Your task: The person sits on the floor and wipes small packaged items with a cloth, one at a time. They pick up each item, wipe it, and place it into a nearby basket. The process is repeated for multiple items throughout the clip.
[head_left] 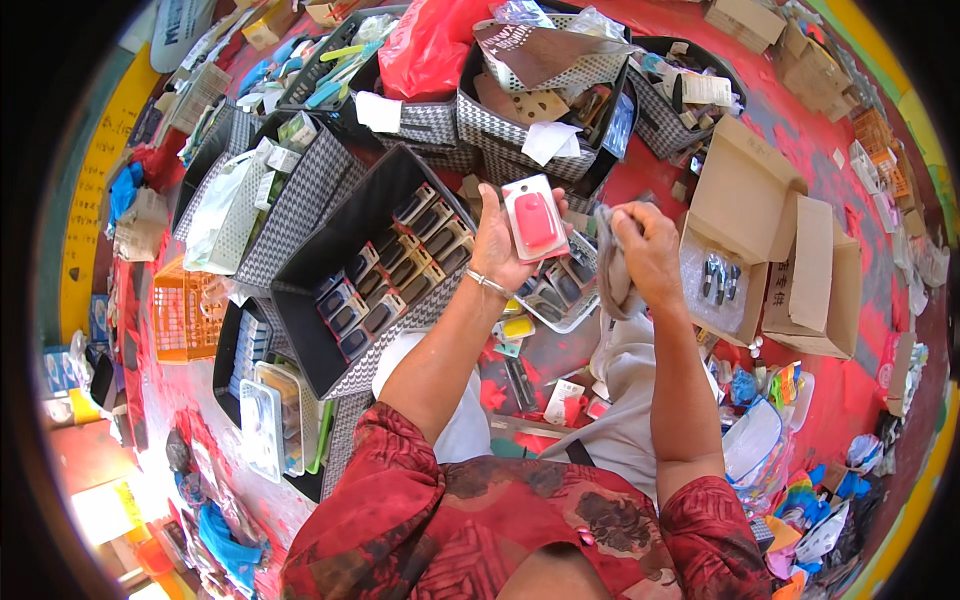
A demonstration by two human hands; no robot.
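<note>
"Hands first?"
"Left hand, fingers half-curled, holds a red package on its palm; right hand, fingers closed, grips a grey cloth."
"Around them?"
"White basket just below, black box left, open carton right."

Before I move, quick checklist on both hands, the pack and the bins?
1. Left hand holding the blister pack: ok.
2. Pack's red front facing the camera: ok.
3. Right hand gripping the gray cloth: ok.
4. Cloth apart from the pack: ok, a gap shows between them.
5. Houndstooth bin open on top: ok, rows of dark packs inside.
6. Pack surface free of dust: cannot tell at this size.
</note>
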